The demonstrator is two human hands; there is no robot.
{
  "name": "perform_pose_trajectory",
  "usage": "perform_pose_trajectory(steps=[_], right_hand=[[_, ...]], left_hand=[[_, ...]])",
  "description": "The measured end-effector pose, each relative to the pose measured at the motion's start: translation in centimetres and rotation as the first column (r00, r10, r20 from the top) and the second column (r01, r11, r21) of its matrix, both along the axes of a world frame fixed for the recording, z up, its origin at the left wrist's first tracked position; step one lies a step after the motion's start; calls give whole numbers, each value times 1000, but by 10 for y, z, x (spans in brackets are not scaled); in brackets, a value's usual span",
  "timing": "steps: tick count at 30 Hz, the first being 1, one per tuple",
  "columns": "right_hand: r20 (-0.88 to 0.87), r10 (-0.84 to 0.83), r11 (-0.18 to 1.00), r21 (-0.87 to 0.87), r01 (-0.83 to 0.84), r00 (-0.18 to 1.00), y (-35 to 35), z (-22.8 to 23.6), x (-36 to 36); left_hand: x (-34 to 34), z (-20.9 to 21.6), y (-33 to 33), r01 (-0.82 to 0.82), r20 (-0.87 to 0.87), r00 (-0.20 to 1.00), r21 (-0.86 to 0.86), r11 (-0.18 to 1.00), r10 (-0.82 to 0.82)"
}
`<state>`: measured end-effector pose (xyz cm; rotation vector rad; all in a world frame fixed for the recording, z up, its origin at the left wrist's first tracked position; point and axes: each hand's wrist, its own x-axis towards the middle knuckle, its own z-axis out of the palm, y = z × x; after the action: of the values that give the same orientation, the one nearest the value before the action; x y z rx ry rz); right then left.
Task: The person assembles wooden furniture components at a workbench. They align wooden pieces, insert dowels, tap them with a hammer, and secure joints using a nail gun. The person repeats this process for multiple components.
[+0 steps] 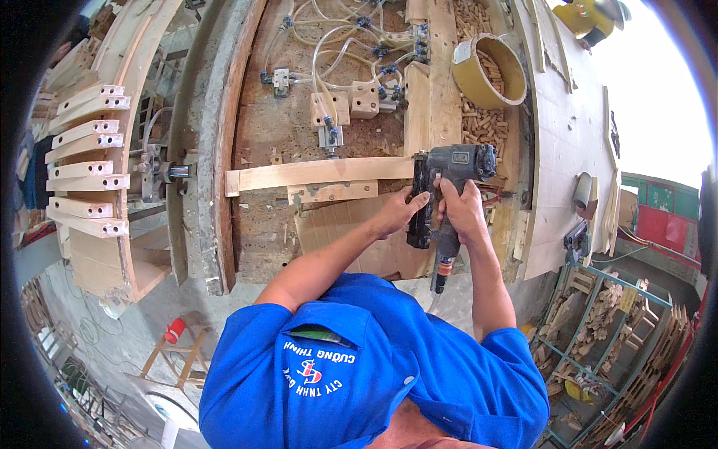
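Note:
My right hand point(461, 207) is wrapped round the handle of a dark grey pneumatic nail gun point(451, 161). Its nose meets the right end of a long, slightly curved wooden piece point(329, 173) lying across the bench. My left hand point(397, 213) is closed at the gun's black magazine point(420, 224), thumb against its side; some of its fingers are hidden. An air hose with an orange coupling point(445, 266) hangs from the handle's lower end. Under the wooden piece sits a light wood block with holes point(333, 192). A small wooden block point(232, 183) touches the piece's left end.
Pneumatic cylinders and clear tubes point(351, 45) spread over the far bench. A yellow ring-shaped container point(516, 90) stands among many small wooden dowels point(486, 123). Drilled wooden parts point(88, 176) are stacked on a rack at left. A metal-framed cart point(598, 337) holds wood pieces at right.

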<state>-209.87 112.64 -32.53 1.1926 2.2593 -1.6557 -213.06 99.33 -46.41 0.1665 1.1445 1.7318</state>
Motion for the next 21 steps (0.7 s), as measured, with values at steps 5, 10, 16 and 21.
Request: perform_pose_trajectory(steps=[5, 10, 16, 21], right_hand=[[63, -9, 1000, 5, 9, 998, -6, 7, 5], [70, -41, 999, -3, 41, 997, -4, 8, 10], [24, -31, 939, 343, 20, 999, 22, 78, 27], [192, -187, 625, 780, -34, 963, 153, 105, 83]], left_hand=[[8, 0, -3, -39, 26, 999, -36, 999, 40], [4, 13, -8, -19, 1, 1000, -14, 1000, 19], [-23, 31, -61, -174, -493, 870, -252, 952, 28], [-148, 63, -143, -796, -790, 502, -262, 546, 353]])
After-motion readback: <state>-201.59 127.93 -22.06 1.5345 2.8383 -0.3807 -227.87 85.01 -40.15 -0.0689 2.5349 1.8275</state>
